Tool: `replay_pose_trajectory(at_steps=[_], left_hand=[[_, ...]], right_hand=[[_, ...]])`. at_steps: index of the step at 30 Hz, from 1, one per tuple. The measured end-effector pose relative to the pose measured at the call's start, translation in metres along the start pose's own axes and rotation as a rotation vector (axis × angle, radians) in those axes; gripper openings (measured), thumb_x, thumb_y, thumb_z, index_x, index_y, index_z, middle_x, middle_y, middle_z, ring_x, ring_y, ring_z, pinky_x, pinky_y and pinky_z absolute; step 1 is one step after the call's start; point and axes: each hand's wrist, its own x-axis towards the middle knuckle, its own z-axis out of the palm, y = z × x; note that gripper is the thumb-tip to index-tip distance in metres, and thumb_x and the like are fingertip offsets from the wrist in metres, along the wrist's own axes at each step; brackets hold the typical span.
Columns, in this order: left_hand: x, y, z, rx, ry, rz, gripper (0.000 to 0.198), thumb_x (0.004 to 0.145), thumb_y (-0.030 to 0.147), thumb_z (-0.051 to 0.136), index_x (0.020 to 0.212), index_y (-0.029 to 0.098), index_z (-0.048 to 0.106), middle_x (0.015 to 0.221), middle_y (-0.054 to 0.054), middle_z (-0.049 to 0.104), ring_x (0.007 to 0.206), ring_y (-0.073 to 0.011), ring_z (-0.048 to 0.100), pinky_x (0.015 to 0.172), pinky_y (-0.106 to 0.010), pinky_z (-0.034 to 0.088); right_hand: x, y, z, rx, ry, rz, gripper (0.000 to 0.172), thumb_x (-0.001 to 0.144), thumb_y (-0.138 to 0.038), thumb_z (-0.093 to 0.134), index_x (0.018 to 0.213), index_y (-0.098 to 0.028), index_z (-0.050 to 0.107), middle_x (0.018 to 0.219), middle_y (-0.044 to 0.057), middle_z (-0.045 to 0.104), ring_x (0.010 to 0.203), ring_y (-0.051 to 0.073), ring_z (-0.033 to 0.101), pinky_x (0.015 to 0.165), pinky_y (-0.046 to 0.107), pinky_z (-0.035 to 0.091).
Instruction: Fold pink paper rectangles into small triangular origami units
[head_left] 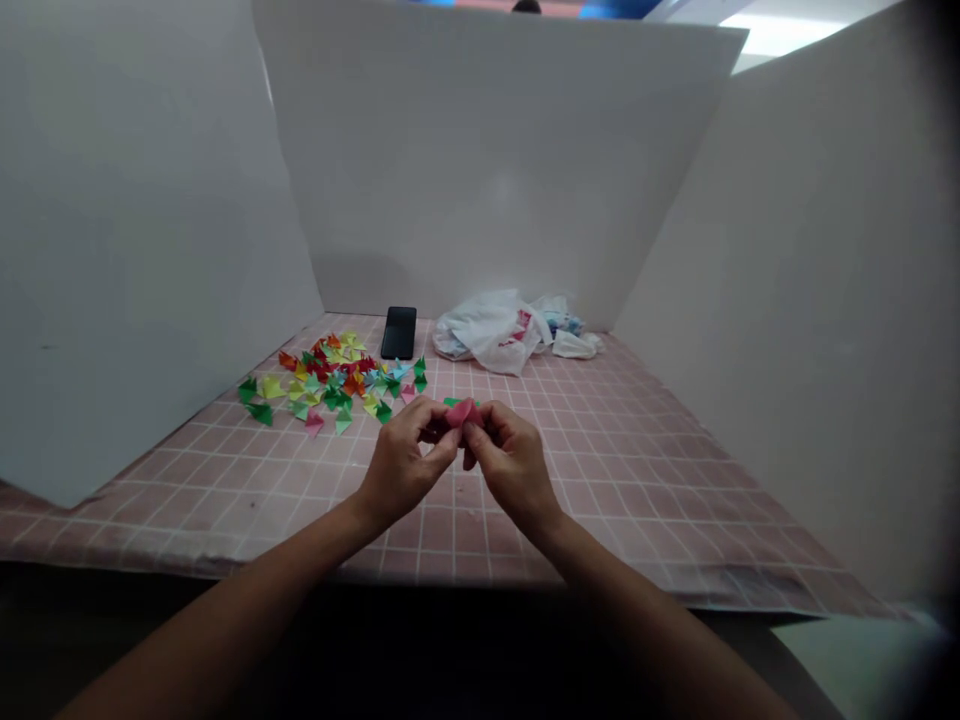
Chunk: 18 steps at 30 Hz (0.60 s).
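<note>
**White boards boxed in a pink gridded sheet (615,480) while fingers (480,425) pinched folded pink paper (463,412)**

Smooth, matte white boards (487,160) stood behind and along both sides of the bench, whose top was covered by the sheet, its white grid lines crossing a soft pink ground. At the centre of the frame, the paper was held just above the sheet between the left hand (405,470) and the right hand (514,465). The fingers of both hands were together, clamped on it from either side. A sliver of green paper (454,402) showed just behind it. Left of the hands lay a loose scatter of small, angular folded paper pieces (330,380) in green, yellow, red, orange, blue and pink. Toward the upper centre, a glossy black smartphone (398,332) lay beside a crumpled, translucent white plastic bag (491,330).
</note>
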Motion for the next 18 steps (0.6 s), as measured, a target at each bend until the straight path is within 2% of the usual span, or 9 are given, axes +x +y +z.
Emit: replay_pose_trajectory(at_steps=[3, 6, 13, 16, 18], left_hand=[[0.009, -0.005, -0.002, -0.066, -0.052, -0.04, 0.015, 0.082, 0.023, 0.072, 0.095, 0.018, 0.067, 0.087, -0.003, 0.065, 0.074, -0.0152, 0.064, 0.07, -0.027, 0.053], [0.021, -0.011, -0.003, -0.125, -0.061, -0.12, 0.015, 0.08, 0.027, 0.074, 0.089, 0.017, 0.067, 0.081, -0.002, 0.066, 0.07, -0.0149, 0.062, 0.065, -0.026, 0.051], [0.049, -0.029, 0.0, -0.189, -0.027, -0.213, 0.012, 0.084, 0.026, 0.065, 0.085, 0.014, 0.068, 0.077, -0.003, 0.067, 0.069, -0.0149, 0.063, 0.067, -0.027, 0.052], [0.057, -0.037, 0.004, -0.224, 0.012, -0.247, 0.014, 0.082, 0.027, 0.067, 0.082, 0.014, 0.069, 0.076, -0.003, 0.067, 0.067, -0.014, 0.062, 0.064, -0.026, 0.051], [0.059, -0.043, 0.005, -0.244, 0.021, -0.263, 0.014, 0.08, 0.028, 0.069, 0.082, 0.014, 0.069, 0.075, -0.002, 0.066, 0.065, -0.0134, 0.061, 0.061, -0.024, 0.049]], right_hand=[[0.014, 0.0, -0.004, 0.002, -0.029, 0.016, 0.017, 0.086, -0.03, 0.065, 0.074, -0.019, 0.061, 0.063, -0.003, 0.058, 0.051, 0.011, 0.056, 0.049, 0.024, 0.044], [0.03, 0.005, -0.008, 0.058, -0.095, 0.067, 0.02, 0.084, -0.032, 0.067, 0.071, -0.019, 0.06, 0.061, -0.004, 0.057, 0.05, 0.01, 0.054, 0.047, 0.023, 0.043], [0.061, 0.017, -0.013, 0.058, -0.209, 0.078, 0.019, 0.083, -0.028, 0.067, 0.069, -0.017, 0.061, 0.06, -0.004, 0.058, 0.048, 0.007, 0.052, 0.045, 0.02, 0.042], [0.071, 0.026, -0.017, 0.023, -0.22, 0.051, 0.017, 0.085, -0.03, 0.067, 0.076, -0.016, 0.063, 0.064, -0.004, 0.059, 0.049, 0.007, 0.052, 0.045, 0.02, 0.042], [0.075, 0.034, -0.019, 0.051, -0.171, 0.057, 0.019, 0.082, -0.033, 0.072, 0.089, -0.017, 0.063, 0.07, -0.004, 0.061, 0.049, 0.007, 0.053, 0.044, 0.021, 0.044]])
